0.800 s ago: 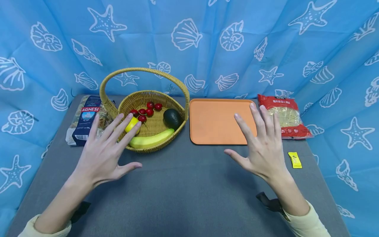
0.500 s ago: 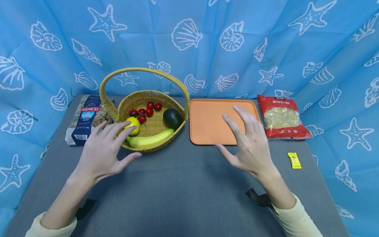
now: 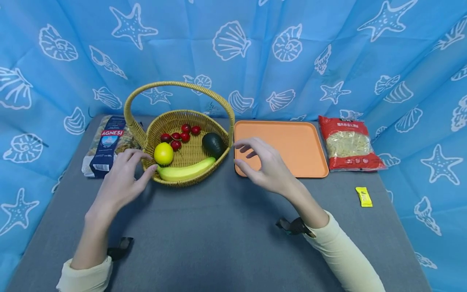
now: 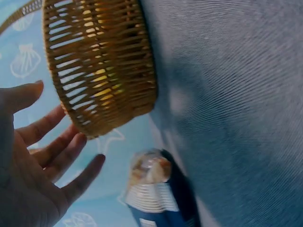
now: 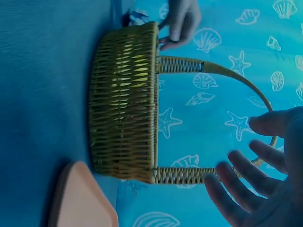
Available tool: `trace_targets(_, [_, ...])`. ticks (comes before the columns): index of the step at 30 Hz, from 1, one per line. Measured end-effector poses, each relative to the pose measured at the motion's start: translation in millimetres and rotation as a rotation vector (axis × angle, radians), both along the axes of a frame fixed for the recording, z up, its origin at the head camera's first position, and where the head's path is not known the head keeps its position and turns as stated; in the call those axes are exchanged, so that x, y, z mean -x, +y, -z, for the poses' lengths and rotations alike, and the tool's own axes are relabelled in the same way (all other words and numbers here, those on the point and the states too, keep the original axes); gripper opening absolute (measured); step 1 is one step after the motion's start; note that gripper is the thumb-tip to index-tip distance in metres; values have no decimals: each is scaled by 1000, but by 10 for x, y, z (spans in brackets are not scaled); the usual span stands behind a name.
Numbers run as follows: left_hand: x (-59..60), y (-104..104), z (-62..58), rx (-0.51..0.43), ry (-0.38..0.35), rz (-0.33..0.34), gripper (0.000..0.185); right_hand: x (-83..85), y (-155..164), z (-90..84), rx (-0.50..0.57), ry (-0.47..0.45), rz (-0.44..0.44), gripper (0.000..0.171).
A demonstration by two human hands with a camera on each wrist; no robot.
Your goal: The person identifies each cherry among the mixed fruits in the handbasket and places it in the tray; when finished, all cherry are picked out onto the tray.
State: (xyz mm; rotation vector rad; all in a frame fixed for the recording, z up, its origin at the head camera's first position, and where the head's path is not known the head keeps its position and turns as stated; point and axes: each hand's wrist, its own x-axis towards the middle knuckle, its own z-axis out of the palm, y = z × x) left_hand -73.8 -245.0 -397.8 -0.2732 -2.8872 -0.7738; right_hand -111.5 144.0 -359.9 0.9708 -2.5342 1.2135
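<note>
A wicker basket (image 3: 186, 183) with a tall arched handle (image 3: 178, 84) stands at the back left of the table. Inside it lie a yellow lemon (image 3: 163, 153), a banana (image 3: 187, 169), an avocado (image 3: 213, 144) and several red cherries (image 3: 176, 145). My left hand (image 3: 122, 178) is at the basket's left side, thumb apart from the loosely bent fingers, fingertips right at the rim in the left wrist view. My right hand (image 3: 270, 168) hovers to the basket's right, over the near left corner of an orange tray (image 3: 288, 148), fingers bent toward the basket and nothing between them.
Behind my left hand lies an AGNESI pasta bag (image 3: 109, 146), close against the basket. A red noodle bag (image 3: 348, 144) lies right of the tray. Nearer me on the right is a small yellow packet (image 3: 364, 197). A blue curtain (image 3: 255, 61) hangs behind the grey table (image 3: 215, 243).
Both hands have come inward toward the basket. The right hand has travelled left across the tray, and the left hand has drawn its spread fingers in at the basket's left rim.
</note>
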Motion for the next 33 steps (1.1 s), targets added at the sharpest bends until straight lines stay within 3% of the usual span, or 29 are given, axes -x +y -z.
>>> trace_targets(6, [65,-46,79,-90,-50,-10,37,267,-266,-27,83,-243,-113,30])
trace_targets(11, [97,-82,92,-145,-84,-20,42,498,-555,3,183,-474,-221,26])
trace_targets(15, [106,-110,98,-178,-133,-42,46,668,-803,67,212,-607,-273,26])
trace_targets(22, [120,-134,94,-221,-197,-66,51,943,-1151,196,92,-717,-227,29])
trace_targets(27, [119,-133,87,-234,-225,-88,55,1129,-1347,264,75,-859,-211,36])
trace_targets(33, [114,-130,95,-255,-280,-98,60,1233,-1531,301,38,-972,-222,36])
